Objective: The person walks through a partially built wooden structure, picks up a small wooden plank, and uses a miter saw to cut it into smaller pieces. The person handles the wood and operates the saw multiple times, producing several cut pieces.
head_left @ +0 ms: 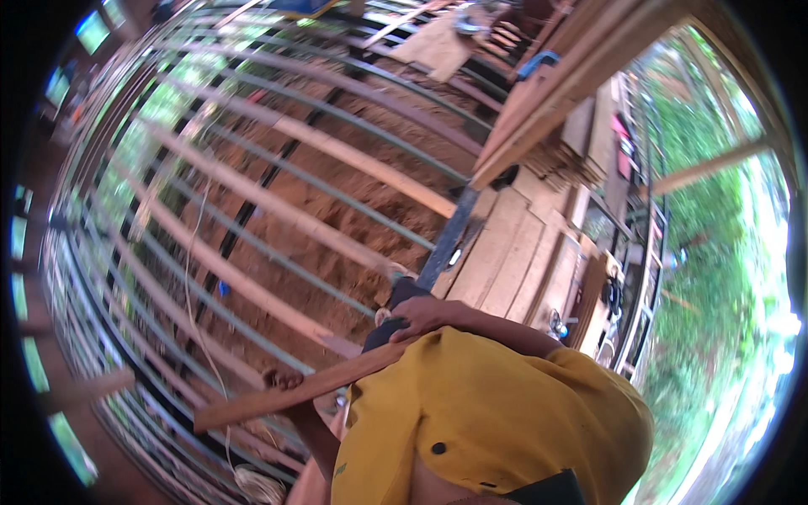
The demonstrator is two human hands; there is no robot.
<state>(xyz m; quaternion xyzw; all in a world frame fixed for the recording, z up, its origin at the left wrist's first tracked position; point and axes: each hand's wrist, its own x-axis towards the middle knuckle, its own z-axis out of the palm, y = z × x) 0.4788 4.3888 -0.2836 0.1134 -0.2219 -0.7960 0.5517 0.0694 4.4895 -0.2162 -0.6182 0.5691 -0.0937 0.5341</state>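
Person's standing over joists [370,167], a pale cord [259,486] coiled at lower left. Left hand [284,379] is gripping a board [341,376] that slants up rightward across the yellow shirt [505,404]. Right hand [425,316] is at its upper end, can't tell if it's gripping. Farther right: planks [497,261], then grass [707,227].

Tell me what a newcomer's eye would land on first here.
The mustard-yellow shirt fills the lower middle. Just left of it, a wooden board slants across the view, with the left hand at its lower-left end and the right hand at its upper-right end. Beyond, rows of beams span reddish soil, while bright grass lines the right side.
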